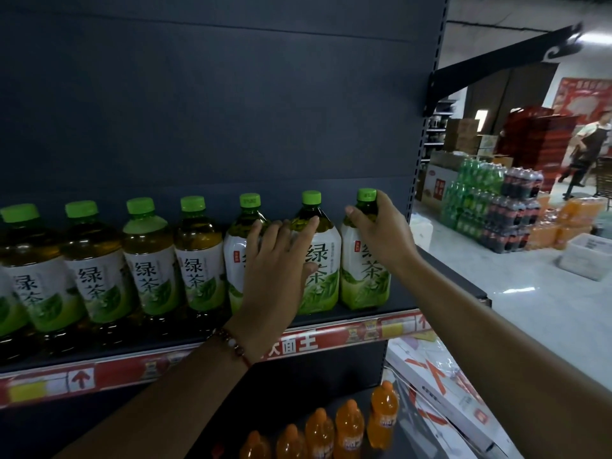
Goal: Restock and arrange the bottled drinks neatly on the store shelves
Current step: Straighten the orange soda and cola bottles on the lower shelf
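Seven green-capped green-tea bottles already line the dark metal shelf [331, 314]; the right hand [381, 231] grips the end bottle [364, 276] by its neck, the left hand [278, 260] rests flat-fingered on its neighbours, so only straightening seems left.

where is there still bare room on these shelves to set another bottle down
The green tea row fills the upper shelf side by side to its right end, where the right hand grips the last bottle and the left hand rests on its neighbours. Free patches: the dark lower shelf left of the orange bottles, and the shelf lip in front of the teas.
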A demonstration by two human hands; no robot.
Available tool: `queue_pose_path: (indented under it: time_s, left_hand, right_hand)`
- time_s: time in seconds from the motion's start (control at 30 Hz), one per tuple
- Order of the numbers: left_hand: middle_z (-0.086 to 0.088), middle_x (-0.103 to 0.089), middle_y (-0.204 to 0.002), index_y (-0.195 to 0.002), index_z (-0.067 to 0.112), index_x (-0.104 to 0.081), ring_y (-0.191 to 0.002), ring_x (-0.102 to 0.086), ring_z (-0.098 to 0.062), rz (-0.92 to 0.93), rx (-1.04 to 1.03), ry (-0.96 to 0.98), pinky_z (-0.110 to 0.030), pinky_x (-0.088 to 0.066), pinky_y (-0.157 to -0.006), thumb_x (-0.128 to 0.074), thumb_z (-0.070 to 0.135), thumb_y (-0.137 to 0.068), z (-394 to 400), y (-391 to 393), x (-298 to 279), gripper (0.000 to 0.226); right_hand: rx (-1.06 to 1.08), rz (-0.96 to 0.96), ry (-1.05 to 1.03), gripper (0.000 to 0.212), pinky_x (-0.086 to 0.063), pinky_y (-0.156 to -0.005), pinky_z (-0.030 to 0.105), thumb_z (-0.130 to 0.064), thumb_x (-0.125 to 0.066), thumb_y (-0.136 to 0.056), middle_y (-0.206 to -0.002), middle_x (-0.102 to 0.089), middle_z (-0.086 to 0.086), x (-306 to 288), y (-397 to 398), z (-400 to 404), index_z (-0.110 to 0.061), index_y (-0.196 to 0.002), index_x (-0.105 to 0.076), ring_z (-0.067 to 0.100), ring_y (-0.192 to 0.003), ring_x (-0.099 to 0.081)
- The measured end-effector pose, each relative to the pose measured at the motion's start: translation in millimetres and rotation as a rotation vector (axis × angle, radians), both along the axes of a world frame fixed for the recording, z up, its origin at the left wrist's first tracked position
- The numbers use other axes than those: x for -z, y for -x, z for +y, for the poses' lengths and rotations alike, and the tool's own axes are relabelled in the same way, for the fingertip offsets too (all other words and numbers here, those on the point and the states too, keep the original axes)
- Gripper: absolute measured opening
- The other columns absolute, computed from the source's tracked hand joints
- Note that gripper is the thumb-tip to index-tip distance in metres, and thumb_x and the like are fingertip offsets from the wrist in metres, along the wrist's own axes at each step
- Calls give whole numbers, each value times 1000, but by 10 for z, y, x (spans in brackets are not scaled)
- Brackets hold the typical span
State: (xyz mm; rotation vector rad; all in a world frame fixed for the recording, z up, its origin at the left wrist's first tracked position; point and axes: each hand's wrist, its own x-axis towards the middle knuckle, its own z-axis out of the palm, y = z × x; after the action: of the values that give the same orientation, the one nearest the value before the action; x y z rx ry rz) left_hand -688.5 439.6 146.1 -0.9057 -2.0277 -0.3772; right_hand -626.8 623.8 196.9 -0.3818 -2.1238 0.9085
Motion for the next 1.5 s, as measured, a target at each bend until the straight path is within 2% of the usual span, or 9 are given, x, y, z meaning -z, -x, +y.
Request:
queue_pose_path:
  time_s: [0.33,0.47,0.53,0.6,0.7,0.9,1.13,1.37,1.5]
  left_hand:
    - [-21,-43,-149,-153,20,-30,-142,-32,-37,-54,-26,55,-53,-14,-120,-64,38,-91,-14,-98,43,73]
    - [-19,-28,-157,-145,19,-44,-145,-26,-37,-134,64,-17,-56,-19,-119,-57,32,-92,-70,-470,270,56]
    - [-14,-40,-150,-140,19,-49,-138,-36,-34,-185,98,-19,-55,-33,-111,-58,32,-92,-118,-691,530,51]
    - [-11,-48,-143,-137,20,-53,-129,-47,-33,-287,98,14,-51,-44,-103,-58,34,-91,-126,-895,909,49]
    - [-10,-55,-140,-136,25,-55,-117,-60,-33,-532,96,76,-47,-53,-91,-48,42,-90,-90,-1224,1584,50]
    - [10,-21,-161,-151,46,-15,-144,-29,-22,-944,53,178,-41,-35,-113,-52,48,-94,386,-1583,2929,67]
    - [-22,-23,-158,-156,31,-4,-147,-19,-42,-689,-50,273,-53,-8,-120,-75,48,-78,1255,-904,4540,107]
    - [-32,-30,-153,-156,27,1,-146,-14,-49,-391,-186,254,-58,3,-120,-64,71,-74,1531,-495,5513,114]
    - [-35,-47,-136,-155,26,-9,-144,-20,-50,-265,-164,177,-55,0,-121,-72,64,-73,1554,-391,5786,110]
  right_hand:
    - [-2,7,-61,26,-40,-58,24,-51,-50,-94,-89,-64,-14,6,-32,-30,-29,-107,-51,0,-80,-59]
    - [-53,-81,-215,58,-46,-97,39,-61,-40,-92,-134,-53,-2,155,-176,43,-27,-138,-38,17,-123,-51]
    - [-24,-145,-381,64,-23,-118,42,-58,-40,-94,-156,-28,0,357,-429,11,-26,-149,-26,19,-145,-24]
    - [-47,-193,-569,58,-10,-119,40,-48,-46,-96,-160,-18,-1,656,-793,-37,-28,-148,-29,17,-148,-9]
    - [-157,-229,-673,48,-20,-117,44,-40,-49,-92,-152,-37,3,1346,-1263,10,-25,-138,-47,22,-144,-25]
    - [-236,-655,-317,52,-42,-102,31,-41,-60,-88,-143,-44,-4,3176,-1706,572,-30,-137,-45,18,-130,-44]
    - [-20,-679,273,79,-43,-102,42,-34,-77,-79,-144,-44,9,5313,-1138,1182,-16,-144,-35,23,-128,-45]
    - [-31,-497,498,116,-35,-111,51,-46,-83,-64,-157,-28,3,6925,-436,1582,-24,-153,-12,24,-141,-32]
    - [-150,-307,533,87,-45,-99,39,-33,-84,-67,-136,-51,-7,7266,-247,1751,-34,-137,-32,16,-123,-51]
